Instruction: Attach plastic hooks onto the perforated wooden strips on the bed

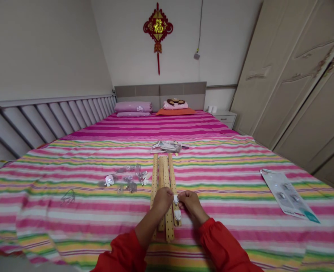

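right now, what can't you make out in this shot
Head view: small white piece, too small and mostly covered by left hand and right hand fingers.
Head view: clear packets, contents too small.
Head view: printed sheet, text too small.
Head view: wooden strips, partly hidden by the hands.

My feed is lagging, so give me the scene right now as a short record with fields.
surface: striped bedspread
left hand: pinches a small white part
right hand: pinches the same part
below the hands: perforated wooden strips lying side by side, a second white piece on them
left of strips: small clear bags of metal bits
far end of strips: larger clear bag
far right: printed pack, lying flat
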Motion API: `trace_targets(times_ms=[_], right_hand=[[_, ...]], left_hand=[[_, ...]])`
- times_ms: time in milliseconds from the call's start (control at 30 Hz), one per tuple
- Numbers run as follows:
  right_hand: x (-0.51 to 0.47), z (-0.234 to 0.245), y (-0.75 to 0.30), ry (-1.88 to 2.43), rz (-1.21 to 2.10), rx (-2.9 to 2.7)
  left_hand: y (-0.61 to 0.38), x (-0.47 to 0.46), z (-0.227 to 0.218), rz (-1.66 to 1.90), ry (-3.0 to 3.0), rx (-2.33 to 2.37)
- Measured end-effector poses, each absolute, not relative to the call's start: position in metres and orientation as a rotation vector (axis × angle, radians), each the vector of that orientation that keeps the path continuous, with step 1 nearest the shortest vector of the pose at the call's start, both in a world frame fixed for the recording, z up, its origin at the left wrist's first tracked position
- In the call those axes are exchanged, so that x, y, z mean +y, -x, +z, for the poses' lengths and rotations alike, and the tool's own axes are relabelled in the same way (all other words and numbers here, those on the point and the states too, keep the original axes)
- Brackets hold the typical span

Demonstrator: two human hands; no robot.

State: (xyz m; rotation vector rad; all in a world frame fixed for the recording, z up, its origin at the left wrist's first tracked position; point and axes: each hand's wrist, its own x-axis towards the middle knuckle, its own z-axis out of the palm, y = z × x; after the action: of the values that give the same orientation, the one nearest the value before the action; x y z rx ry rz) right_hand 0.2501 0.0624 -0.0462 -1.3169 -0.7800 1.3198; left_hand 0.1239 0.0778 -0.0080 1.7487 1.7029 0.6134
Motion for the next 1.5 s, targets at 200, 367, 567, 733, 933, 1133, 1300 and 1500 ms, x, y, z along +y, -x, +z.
trace_targets(times_ms=[200,367,567,733,933,1133,1300,1500], right_hand=[[0.063,-0.052,-0.25,1.319,1.32,-0.774],[0.059,-0.051,-0.253,1.284,1.345,-0.763],[0.058,-0.052,-0.259,1.23,1.402,-0.725],[0.058,-0.056,-0.257,1.215,1.388,-0.727],[0.055,-0.056,-0.257,1.197,1.394,-0.721],[0.056,-0.052,-0.261,1.174,1.429,-0.71],[0.056,-0.052,-0.261,1.167,1.421,-0.705],[0.055,-0.051,-0.259,1.16,1.396,-0.712]], left_hand=[[-0.125,0.075,-0.015,0.657,-1.735,1.714],[-0.122,0.074,-0.014,0.766,-1.727,1.631],[-0.06,0.091,-0.003,1.077,-1.692,1.843],[-0.018,0.098,0.0,0.817,-1.927,2.247],[-0.024,0.096,-0.001,0.545,-2.146,2.364],[-0.025,0.088,0.006,0.63,-2.064,2.373],[-0.021,0.085,0.008,0.583,-2.116,2.32],[-0.027,0.096,0.007,0.482,-2.148,2.355]])
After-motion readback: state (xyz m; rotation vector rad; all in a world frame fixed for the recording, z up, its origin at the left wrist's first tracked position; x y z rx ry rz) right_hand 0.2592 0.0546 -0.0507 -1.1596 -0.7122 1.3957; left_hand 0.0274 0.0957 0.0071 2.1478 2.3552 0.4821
